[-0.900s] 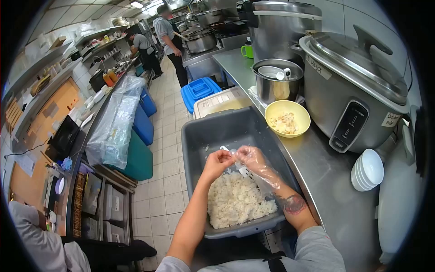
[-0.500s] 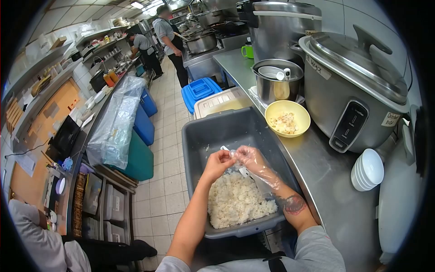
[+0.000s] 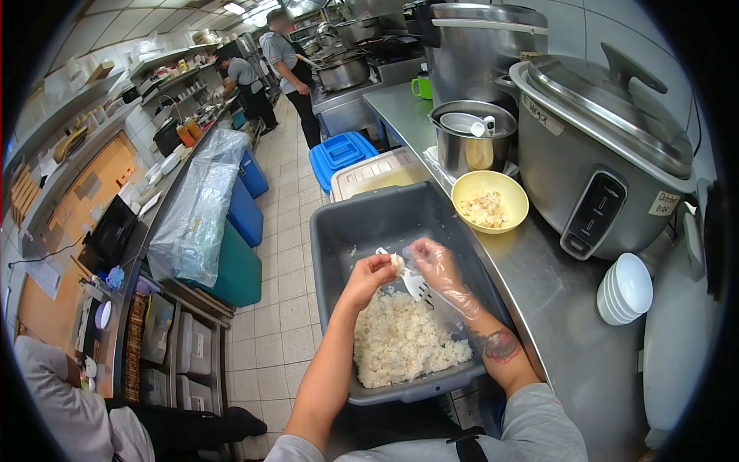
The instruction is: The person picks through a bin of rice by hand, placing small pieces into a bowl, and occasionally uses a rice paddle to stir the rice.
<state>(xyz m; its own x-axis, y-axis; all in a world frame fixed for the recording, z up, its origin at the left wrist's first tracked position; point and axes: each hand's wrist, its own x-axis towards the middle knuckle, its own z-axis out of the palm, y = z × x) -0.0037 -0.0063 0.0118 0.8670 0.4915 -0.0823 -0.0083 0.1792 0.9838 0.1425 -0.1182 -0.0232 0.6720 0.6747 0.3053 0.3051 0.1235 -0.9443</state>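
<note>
A grey tub [image 3: 369,212] stands below me with a heap of white rice [image 3: 408,339] in its near part. Over the rice, my left hand [image 3: 369,279] is bare and pinches a small whitish clump [image 3: 397,264] between its fingertips. My right hand [image 3: 435,262] wears a clear plastic glove and is just right of it, fingers curled together; whether they hold anything is too small to tell. A white slotted paddle [image 3: 418,287] lies between and below the hands, partly hidden.
On the steel counter [image 3: 539,308] at right are a yellow bowl [image 3: 489,202] with food scraps, a steel pot [image 3: 473,154], a large cooker [image 3: 608,154] and stacked white bowls [image 3: 625,289]. Lidded bins [image 3: 342,158] stand beyond the tub. Two people work farther back; another is at lower left.
My hands have come apart slightly, the right one moving right and up. The whitish clump in my left fingertips and more of the white paddle now show.
</note>
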